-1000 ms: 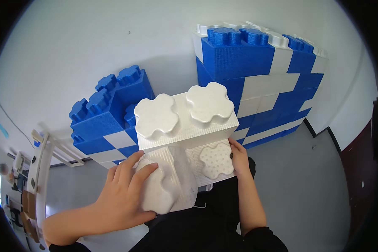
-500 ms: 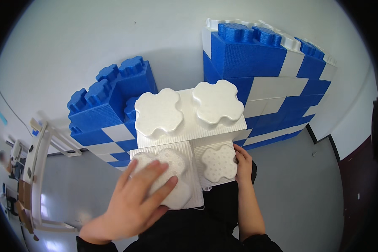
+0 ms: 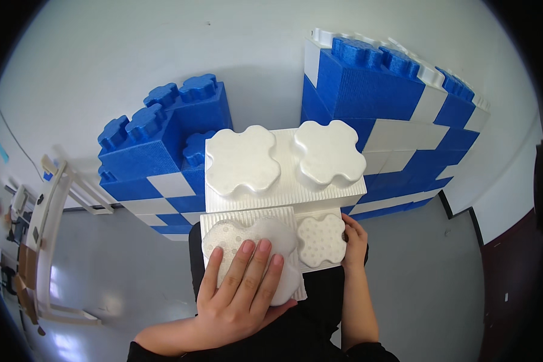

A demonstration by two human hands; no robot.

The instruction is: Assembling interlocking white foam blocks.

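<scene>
My left hand (image 3: 241,289) lies flat, fingers a little apart, on the raised four-lobed stud of a white foam block (image 3: 286,218) in front of my body. My right hand (image 3: 355,241) curls round the right edge of a smaller part with a dotted stud (image 3: 321,240); its fingertips are partly hidden behind that part. Just beyond both sits a larger white foam block (image 3: 286,163) with two smooth studs and ribbed sides. Whether these white parts are joined cannot be made out.
Stacked blue and white blocks form a tall wall (image 3: 398,145) at right and a lower stepped stack (image 3: 145,157) at left, with a gap between. A white frame (image 3: 51,241) stands on the grey floor (image 3: 139,265) at far left. A dark door (image 3: 516,265) is at far right.
My left hand has shifted right and flattened, its fingers now pointing away from me on the stud. My right hand keeps its hold. The whole view has shifted slightly.
</scene>
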